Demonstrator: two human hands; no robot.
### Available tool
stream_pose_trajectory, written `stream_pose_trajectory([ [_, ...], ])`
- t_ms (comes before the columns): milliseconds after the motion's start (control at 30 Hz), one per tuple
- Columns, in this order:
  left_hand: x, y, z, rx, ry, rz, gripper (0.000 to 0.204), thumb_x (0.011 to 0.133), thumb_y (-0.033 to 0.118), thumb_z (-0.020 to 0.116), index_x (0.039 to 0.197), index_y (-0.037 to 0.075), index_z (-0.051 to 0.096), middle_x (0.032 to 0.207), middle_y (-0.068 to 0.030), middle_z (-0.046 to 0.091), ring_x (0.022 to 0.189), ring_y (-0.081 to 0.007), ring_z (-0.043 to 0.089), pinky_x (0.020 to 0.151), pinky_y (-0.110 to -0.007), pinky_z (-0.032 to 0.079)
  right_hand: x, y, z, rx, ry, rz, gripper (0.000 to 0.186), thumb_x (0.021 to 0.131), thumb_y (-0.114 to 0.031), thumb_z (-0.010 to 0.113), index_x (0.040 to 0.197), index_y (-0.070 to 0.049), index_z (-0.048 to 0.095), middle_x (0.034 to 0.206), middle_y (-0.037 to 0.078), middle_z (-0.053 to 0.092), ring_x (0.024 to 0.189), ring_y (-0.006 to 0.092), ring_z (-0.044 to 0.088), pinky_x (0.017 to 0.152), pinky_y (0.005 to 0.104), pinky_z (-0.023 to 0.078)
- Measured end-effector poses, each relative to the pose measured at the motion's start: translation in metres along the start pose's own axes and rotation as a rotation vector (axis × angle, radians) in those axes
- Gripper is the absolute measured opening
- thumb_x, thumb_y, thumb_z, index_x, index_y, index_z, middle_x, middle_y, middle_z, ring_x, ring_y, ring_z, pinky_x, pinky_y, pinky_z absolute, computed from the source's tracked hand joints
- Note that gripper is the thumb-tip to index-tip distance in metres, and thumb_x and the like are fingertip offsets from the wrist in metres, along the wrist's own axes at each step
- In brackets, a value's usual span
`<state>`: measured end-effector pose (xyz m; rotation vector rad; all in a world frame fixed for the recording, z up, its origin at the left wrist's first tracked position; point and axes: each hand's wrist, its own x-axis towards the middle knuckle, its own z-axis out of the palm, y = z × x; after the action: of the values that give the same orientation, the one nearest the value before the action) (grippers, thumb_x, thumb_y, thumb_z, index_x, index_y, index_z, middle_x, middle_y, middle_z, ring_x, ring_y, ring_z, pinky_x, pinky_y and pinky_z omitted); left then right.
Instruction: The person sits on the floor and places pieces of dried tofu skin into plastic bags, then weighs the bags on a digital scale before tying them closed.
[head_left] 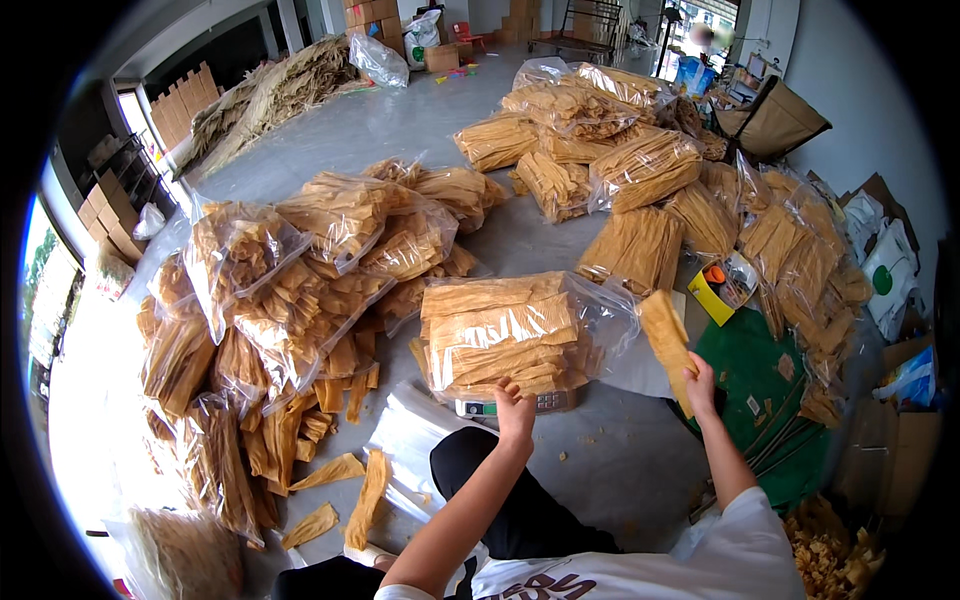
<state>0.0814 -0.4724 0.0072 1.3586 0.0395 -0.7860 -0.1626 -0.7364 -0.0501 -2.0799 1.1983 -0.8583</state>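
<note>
In front of me a clear plastic bag (500,325) packed with flat, tan dried strips lies on a scale (550,401), whose keypad edge peeks out beneath it. Its loose mouth spreads to the right. My left hand (515,412) is at the bag's near edge, fingers curled and pinching the plastic there. To the right of the bag's mouth, my right hand (700,388) grips a flat dried strip (665,345), possibly more than one layered together, held up at a tilt. The exact kind of dried food cannot be told.
Filled bags (320,250) heap up at left, with loose strips (365,500) below. More bags (600,130) pile at the back and right. Flat plastic bags (405,440) lie by my knee. A yellow box (715,298) stands beside a green mat (745,380).
</note>
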Motion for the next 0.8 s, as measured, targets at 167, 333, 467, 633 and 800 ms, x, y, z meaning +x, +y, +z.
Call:
stream_pose_trajectory([
  [167,0.014,-0.027,0.005,0.144,-0.147,-0.103,0.051,0.077,0.004,0.056,0.124,0.004,0.037,0.111,-0.0099,0.052,0.094,-0.0163,0.049,0.082,-0.03,0.04,0.036,-0.013,0.021,-0.145,-0.234,-0.291,0.032,0.073,0.006,0.058,0.104,-0.002,0.06,0.094,0.015,0.061,0.09,0.0274,0.059,0.078,0.0316,0.045],
  [333,0.021,-0.046,0.003,0.338,-0.365,-0.06,0.04,0.077,0.006,0.058,0.115,0.002,0.049,0.103,-0.0075,0.058,0.088,-0.0157,0.053,0.074,-0.027,0.043,0.052,-0.051,0.026,-0.309,-0.425,-0.519,0.025,0.069,0.003,0.06,0.092,-0.006,0.066,0.095,0.012,0.062,0.089,0.0289,0.056,0.078,0.036,0.042],
  [467,0.024,-0.048,0.009,0.464,-0.407,0.06,0.038,0.076,0.009,0.062,0.113,0.005,0.054,0.107,-0.0122,0.057,0.096,-0.0202,0.055,0.08,-0.029,0.045,0.052,-0.097,0.028,-0.372,-0.391,-0.693,0.025,0.07,0.004,0.053,0.088,-0.006,0.067,0.086,0.007,0.062,0.085,0.0249,0.055,0.077,0.0348,0.04],
  [633,0.018,-0.043,0.024,0.592,-0.493,0.288,0.049,0.072,0.014,0.065,0.12,0.016,0.054,0.122,-0.0219,0.046,0.112,-0.0315,0.046,0.095,-0.035,0.037,0.046,-0.107,0.026,-0.406,-0.396,-0.747,0.024,0.07,0.002,0.05,0.086,-0.005,0.067,0.081,0.006,0.061,0.081,0.024,0.055,0.075,0.0348,0.041],
  [800,0.013,-0.049,0.039,0.822,-0.576,0.544,0.052,0.075,0.019,0.067,0.124,0.024,0.051,0.144,-0.0246,0.007,0.131,-0.0387,0.019,0.104,-0.043,0.026,0.034,-0.115,0.026,-0.363,-0.456,-0.74,0.023,0.071,0.001,0.051,0.086,-0.005,0.067,0.08,0.005,0.062,0.08,0.0238,0.057,0.074,0.0345,0.041],
])
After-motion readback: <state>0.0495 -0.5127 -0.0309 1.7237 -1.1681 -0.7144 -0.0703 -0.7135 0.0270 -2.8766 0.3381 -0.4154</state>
